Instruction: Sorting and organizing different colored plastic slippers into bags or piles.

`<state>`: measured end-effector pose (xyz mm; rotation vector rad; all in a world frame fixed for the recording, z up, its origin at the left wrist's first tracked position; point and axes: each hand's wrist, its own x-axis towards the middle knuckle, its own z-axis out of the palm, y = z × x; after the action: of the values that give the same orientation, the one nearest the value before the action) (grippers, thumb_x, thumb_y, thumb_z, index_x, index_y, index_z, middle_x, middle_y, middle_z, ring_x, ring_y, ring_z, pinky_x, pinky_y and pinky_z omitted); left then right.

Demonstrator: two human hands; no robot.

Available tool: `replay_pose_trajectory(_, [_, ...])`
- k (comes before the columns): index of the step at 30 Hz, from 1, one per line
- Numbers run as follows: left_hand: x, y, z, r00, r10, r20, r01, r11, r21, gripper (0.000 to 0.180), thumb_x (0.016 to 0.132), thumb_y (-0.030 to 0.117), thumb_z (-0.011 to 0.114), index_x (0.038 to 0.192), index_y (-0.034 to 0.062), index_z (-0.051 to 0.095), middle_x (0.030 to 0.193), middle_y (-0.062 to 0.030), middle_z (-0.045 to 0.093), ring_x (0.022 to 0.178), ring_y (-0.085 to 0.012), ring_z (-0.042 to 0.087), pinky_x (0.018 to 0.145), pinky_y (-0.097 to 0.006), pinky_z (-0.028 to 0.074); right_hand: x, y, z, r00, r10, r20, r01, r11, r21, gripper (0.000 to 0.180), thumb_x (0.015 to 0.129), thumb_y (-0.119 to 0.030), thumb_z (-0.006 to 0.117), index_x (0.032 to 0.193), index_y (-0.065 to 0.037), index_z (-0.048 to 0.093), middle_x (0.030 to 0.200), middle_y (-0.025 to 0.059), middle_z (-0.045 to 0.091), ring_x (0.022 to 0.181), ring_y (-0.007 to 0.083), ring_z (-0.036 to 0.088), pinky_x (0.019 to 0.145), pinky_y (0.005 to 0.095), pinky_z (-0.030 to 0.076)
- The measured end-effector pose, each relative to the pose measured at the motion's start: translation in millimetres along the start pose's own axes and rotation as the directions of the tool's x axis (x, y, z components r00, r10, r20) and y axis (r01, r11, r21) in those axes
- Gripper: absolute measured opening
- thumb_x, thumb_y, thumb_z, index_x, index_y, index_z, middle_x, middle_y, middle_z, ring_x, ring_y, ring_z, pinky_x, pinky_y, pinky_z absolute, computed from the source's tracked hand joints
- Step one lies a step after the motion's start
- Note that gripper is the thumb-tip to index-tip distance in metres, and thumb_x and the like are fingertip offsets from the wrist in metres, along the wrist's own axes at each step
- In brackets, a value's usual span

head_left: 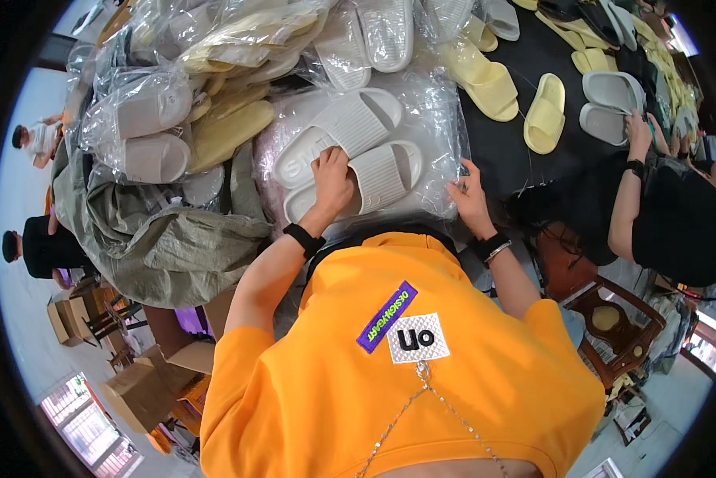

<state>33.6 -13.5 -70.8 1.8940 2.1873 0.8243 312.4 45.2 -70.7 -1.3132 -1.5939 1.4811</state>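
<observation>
A pair of light grey slippers, one farther away (358,123) and one nearer (386,179), lies side by side on a stack of clear plastic bags (441,151) in front of me. Both have ribbed straps. My left hand (334,179) is closed at the nearer slipper, its fingers curled over the inner edge between the two; the fingertips are partly hidden. At the right edge of the bag stack, my right hand (471,199) touches the plastic with its fingers apart. I wear a black band on each wrist.
Bagged grey slippers (154,119) and yellow slippers (230,135) pile up at left, above a grey-green woven sack (166,239). Yellow slides (545,115) lie on the black tabletop (501,155). At right a co-worker (668,215) handles grey slippers (609,103). A wooden chair (613,327) stands nearby.
</observation>
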Motion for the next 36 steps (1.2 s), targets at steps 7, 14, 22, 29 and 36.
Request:
replay_pose_trajectory(7, [-44.9,-88.6,-18.4,0.967,-0.215,-0.139,0.231,0.967,0.111,0.019,0.067,0.004,0.049,0.086,0.0023,0.052,0.094,-0.0159,0.054,0.094,-0.0352,0.047,0.076,-0.046,0.036,3.4,21.4,-20.3,1.000,0.026,-0.011,-0.028,0.991,-0.129,0.049,0.079,-0.007,0.055,0.126,-0.006,0.038,0.083,0.0072,0.054,0.063,0.0127,0.051,0.062,0.0245,0.042])
replay_pose_trajectory(14, [-24.8,-47.6,-77.9,0.953,-0.287,0.096,0.302,0.922,-0.243,0.023,0.069,0.000,0.051,0.092,0.0001,0.054,0.087,-0.0193,0.055,0.086,-0.0403,0.049,0.077,-0.044,0.039,-4.6,-8.6,-13.6,0.922,-0.386,-0.016,0.252,0.633,-0.732,0.060,0.075,-0.026,0.064,0.129,-0.014,0.039,0.130,0.0160,0.036,0.113,0.0306,0.040,0.093,0.0461,0.032])
replay_pose_trajectory(22, [38.3,37.7,24.8,0.952,0.160,0.260,-0.092,0.962,-0.255,0.019,0.069,0.001,0.049,0.087,0.0032,0.053,0.089,-0.0163,0.056,0.090,-0.0348,0.049,0.076,-0.044,0.038,21.3,56.7,5.9,0.898,-0.309,0.314,0.401,0.277,-0.873,0.086,0.064,-0.065,0.055,0.133,-0.018,0.036,0.142,0.0183,0.016,0.132,0.0394,0.001,0.094,0.0696,0.001])
replay_pose_trajectory(29, [45.4,-31.0,31.2,0.991,0.009,0.133,-0.025,0.992,0.124,0.026,0.065,0.001,0.049,0.091,0.0039,0.051,0.093,-0.0123,0.055,0.097,-0.0307,0.047,0.080,-0.044,0.035,17.0,52.5,2.7,0.947,-0.146,0.287,0.322,0.454,-0.831,0.096,0.057,-0.078,0.050,0.135,-0.026,0.032,0.143,0.0239,0.005,0.132,0.0419,0.001,0.092,0.0703,-0.001])
replay_pose_trajectory(36, [38.5,-0.1,7.5,0.938,0.231,0.259,-0.137,0.933,-0.333,0.015,0.067,0.005,0.050,0.081,-0.0016,0.051,0.081,-0.0239,0.054,0.081,-0.0436,0.048,0.068,-0.050,0.037,25.4,-30.2,-24.4,0.954,-0.274,0.120,0.299,0.897,-0.325,0.067,0.078,-0.039,0.062,0.133,-0.012,0.034,0.139,0.0246,0.020,0.130,0.0364,0.021,0.104,0.0416,0.022])
